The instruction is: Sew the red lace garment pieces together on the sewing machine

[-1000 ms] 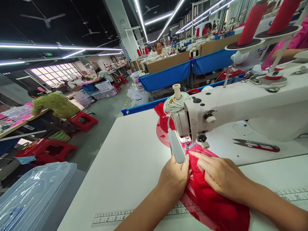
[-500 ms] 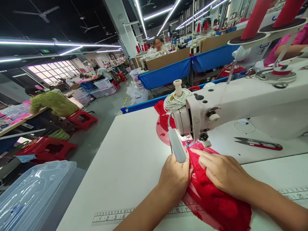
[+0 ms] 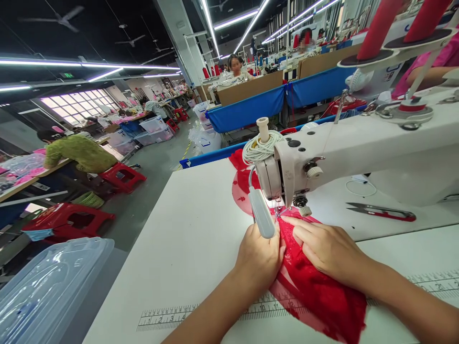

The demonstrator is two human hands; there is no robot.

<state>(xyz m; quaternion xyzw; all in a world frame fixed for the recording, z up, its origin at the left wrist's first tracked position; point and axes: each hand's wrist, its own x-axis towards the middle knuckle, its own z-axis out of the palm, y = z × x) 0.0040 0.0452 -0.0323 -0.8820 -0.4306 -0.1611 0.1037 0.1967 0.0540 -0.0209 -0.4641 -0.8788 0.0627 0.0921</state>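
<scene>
Red lace fabric [image 3: 315,286] with a sheer pink part runs from below the needle of a white sewing machine [image 3: 344,143] towards me, its wide end draped over the table's printed ruler. My left hand [image 3: 258,253] pinches its left edge just in front of the presser foot [image 3: 277,211]; a slim grey lamp [image 3: 263,215] hides some of those fingers. On the fabric's right side lies my right hand [image 3: 330,246], index finger stretched towards the foot and the other fingers curled on the cloth. More red fabric [image 3: 242,184] shows behind the needle.
Thread snips [image 3: 382,211] lie right of the needle under the machine arm. Red thread cones [image 3: 378,31] stand at upper right. A clear lidded plastic box [image 3: 57,282] sits left of the white table [image 3: 172,239]. Co-workers sit at other tables beyond.
The view has shifted slightly, so the machine and snips appear a little further left. The fabric's near end lies slightly further left and up; both hands keep nearly the same hold.
</scene>
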